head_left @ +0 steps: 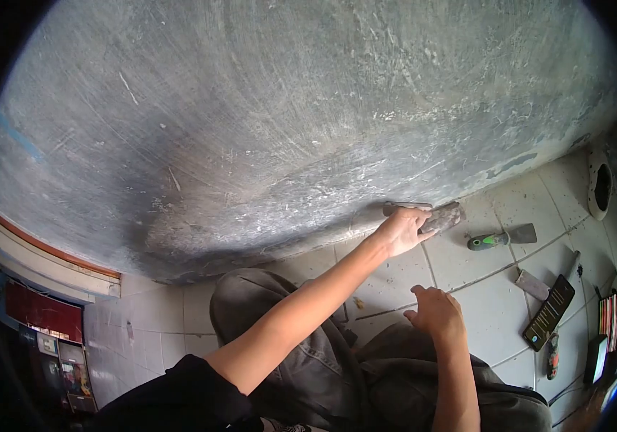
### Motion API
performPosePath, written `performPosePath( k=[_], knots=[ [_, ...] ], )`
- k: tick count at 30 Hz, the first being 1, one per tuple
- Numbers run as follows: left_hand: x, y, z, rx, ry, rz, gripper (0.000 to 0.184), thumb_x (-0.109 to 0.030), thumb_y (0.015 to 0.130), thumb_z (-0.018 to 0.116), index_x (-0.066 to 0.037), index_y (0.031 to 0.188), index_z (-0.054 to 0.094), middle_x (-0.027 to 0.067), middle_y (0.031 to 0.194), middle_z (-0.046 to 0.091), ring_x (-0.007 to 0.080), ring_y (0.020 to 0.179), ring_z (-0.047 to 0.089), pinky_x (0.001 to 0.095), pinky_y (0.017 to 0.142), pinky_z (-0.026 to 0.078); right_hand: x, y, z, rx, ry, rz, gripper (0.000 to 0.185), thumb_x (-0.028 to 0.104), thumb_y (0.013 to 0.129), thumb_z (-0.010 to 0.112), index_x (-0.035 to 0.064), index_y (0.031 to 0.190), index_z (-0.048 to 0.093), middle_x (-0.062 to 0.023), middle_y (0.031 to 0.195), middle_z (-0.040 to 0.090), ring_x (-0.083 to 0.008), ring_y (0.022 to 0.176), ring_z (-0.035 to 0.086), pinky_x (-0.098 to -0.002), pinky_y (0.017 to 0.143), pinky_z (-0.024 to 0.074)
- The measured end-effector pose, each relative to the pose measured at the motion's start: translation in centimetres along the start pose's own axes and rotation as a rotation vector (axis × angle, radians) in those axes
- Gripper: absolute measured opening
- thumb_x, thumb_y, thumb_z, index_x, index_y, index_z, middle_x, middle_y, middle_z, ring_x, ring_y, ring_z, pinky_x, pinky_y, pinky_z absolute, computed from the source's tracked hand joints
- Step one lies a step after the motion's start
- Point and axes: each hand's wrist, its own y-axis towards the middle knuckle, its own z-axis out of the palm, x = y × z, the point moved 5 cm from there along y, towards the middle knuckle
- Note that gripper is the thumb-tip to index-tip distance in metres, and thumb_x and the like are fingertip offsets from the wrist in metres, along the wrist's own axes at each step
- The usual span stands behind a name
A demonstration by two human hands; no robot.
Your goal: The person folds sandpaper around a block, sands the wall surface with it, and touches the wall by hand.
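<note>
My left hand point(400, 232) reaches out to the foot of the grey wall point(272, 122), its fingers closed around a flat, dusty grey piece point(444, 218) that looks like sandpaper. One end of a darker grey edge shows past the fingers against the wall; I cannot tell if it belongs to the same piece. Above my lap hovers my right hand point(436, 312), holding nothing, its fingers loosely bent and apart. A putty knife point(503, 237) with a green and grey handle lies on the floor beyond both hands.
On the tiled floor point(387, 284) at right lie a phone point(550, 313), a second scraper point(533, 284) and a tool with a red and black handle point(553, 358). A white shoe-like object point(599, 183) stands by the wall. A doorway with a red panel point(43, 311) is at far left.
</note>
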Motion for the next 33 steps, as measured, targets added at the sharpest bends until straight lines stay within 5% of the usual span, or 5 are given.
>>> performPosePath(
  k=[4, 21, 27, 33],
  knots=[
    [-0.4, -0.1, 0.5, -0.002, 0.049, -0.004, 0.017, -0.006, 0.074, 0.062, -0.012, 0.086, 0.051, -0.0067, 0.093, 0.046, 0.0049, 0.103, 0.042, 0.0466, 0.108, 0.016, 0.0, 0.1, -0.1, 0.076, 0.019, 0.026, 0.047, 0.028, 0.072, 0.068, 0.0084, 0.112, 0.054, -0.0157, 0.098, 0.062, -0.0308, 0.096, 0.059, -0.0403, 0.082, 0.0464],
    [0.1, 0.5, 0.2, -0.01, 0.049, 0.039, 0.015, -0.011, 0.076, 0.062, -0.016, 0.082, 0.049, -0.0087, 0.094, 0.042, 0.0029, 0.106, 0.037, 0.0499, 0.108, 0.012, -1.0, 0.5, 1.1, 0.119, 0.009, 0.023, 0.056, 0.033, 0.069, 0.071, 0.0097, 0.116, 0.053, -0.0146, 0.105, 0.061, -0.0299, 0.101, 0.057, -0.0391, 0.087, 0.0449],
    [0.4, 0.2, 0.4, -0.129, 0.045, 0.012, 0.013, -0.013, 0.076, 0.061, -0.014, 0.08, 0.049, -0.0067, 0.11, 0.043, 0.007, 0.12, 0.029, 0.0518, 0.108, 0.01, -1.1, 0.5, 1.3, 0.164, 0.023, 0.04, 0.061, 0.035, 0.067, 0.073, 0.0101, 0.118, 0.052, -0.0136, 0.109, 0.06, -0.0291, 0.103, 0.056, -0.0389, 0.089, 0.0441],
    [0.2, 0.4, -0.2, -0.08, 0.042, 0.052, 0.017, -0.017, 0.076, 0.059, -0.011, 0.09, 0.051, 0.005, 0.13, 0.036, 0.0144, 0.134, 0.012, 0.0516, 0.108, 0.01, -0.8, 0.5, 0.9, 0.166, 0.015, 0.039, 0.06, 0.035, 0.067, 0.073, 0.0099, 0.118, 0.053, -0.0138, 0.109, 0.06, -0.0292, 0.103, 0.056, -0.0388, 0.089, 0.0445]
  ],
)
